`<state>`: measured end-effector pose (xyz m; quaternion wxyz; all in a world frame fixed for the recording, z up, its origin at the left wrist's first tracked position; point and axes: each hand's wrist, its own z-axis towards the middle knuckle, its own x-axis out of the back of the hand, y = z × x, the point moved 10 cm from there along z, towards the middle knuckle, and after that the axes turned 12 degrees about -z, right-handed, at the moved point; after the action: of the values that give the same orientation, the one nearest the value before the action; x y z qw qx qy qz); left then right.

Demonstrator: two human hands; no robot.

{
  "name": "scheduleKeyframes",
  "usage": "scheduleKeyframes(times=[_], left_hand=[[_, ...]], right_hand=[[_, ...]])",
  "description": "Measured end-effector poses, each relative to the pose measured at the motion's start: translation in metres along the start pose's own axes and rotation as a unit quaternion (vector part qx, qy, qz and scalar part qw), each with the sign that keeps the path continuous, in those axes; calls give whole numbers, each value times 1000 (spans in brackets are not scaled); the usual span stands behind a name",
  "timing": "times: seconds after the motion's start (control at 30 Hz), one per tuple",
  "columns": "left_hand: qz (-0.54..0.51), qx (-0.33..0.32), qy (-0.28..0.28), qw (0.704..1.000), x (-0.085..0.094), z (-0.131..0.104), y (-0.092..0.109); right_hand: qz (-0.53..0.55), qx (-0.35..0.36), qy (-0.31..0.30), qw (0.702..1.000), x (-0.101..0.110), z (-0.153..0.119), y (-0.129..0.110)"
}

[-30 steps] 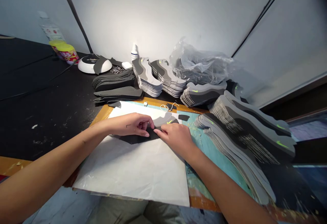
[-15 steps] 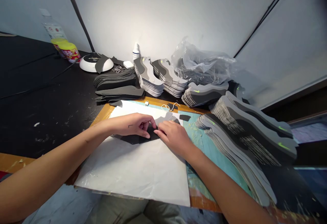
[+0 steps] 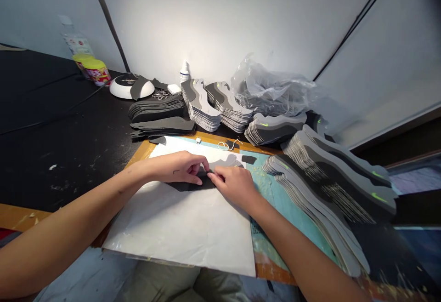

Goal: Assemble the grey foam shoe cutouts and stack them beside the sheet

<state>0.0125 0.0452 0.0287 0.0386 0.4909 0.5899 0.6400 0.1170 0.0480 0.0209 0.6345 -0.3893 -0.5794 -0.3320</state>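
Note:
A dark grey and light grey shoe upper piece (image 3: 193, 186) lies on the white sheet (image 3: 182, 228) in front of me. My left hand (image 3: 188, 168) rests over its left part, fingers bent and thumb against the dark material. From the other side my right hand (image 3: 234, 182) presses near the middle of the piece, its thumb and fingertips close together. The two hands' fingertips nearly meet along a seam or edge. Much of the piece is hidden under both hands.
Stacks of grey upper pieces (image 3: 312, 212) curve along the right. More stacks (image 3: 203, 109) and dark panels (image 3: 161, 125) line the back. A plastic bag (image 3: 272, 86), a small white bottle (image 3: 184, 72), a lamp base (image 3: 129, 88) and yellow-lidded tubs (image 3: 96, 72) stand behind.
My right hand's fingers have curled in more and its thumb has moved slightly up along the piece. The left hand has barely moved. The view has shifted a little.

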Motion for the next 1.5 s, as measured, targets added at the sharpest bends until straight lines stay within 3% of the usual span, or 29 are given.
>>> scheduleKeyframes(times=[0.53, 0.67, 0.93, 1.07, 1.2, 1.33, 1.5], left_hand=[[-35, -4, -60, 998, -8, 1, -8], [-54, -16, -88, 994, -12, 1, -9], [-65, -34, -87, 994, -10, 1, -5], [-50, -63, -4, 997, 8, 0, -1], [45, -32, 55, 997, 14, -2, -5], [141, -8, 69, 988, 11, -1, -4], [163, 55, 70, 983, 11, -2, -7]], right_hand=[[-37, -65, 19, 997, -1, -4, 4], [-26, -60, 11, 998, 0, -7, 1], [35, -63, 11, 997, -1, -5, 5], [149, -15, 15, 989, -2, -1, 16], [235, 27, 59, 970, 7, 0, 27], [164, 19, 52, 985, 5, -1, 22], [33, -58, 67, 996, 7, -5, 13]])
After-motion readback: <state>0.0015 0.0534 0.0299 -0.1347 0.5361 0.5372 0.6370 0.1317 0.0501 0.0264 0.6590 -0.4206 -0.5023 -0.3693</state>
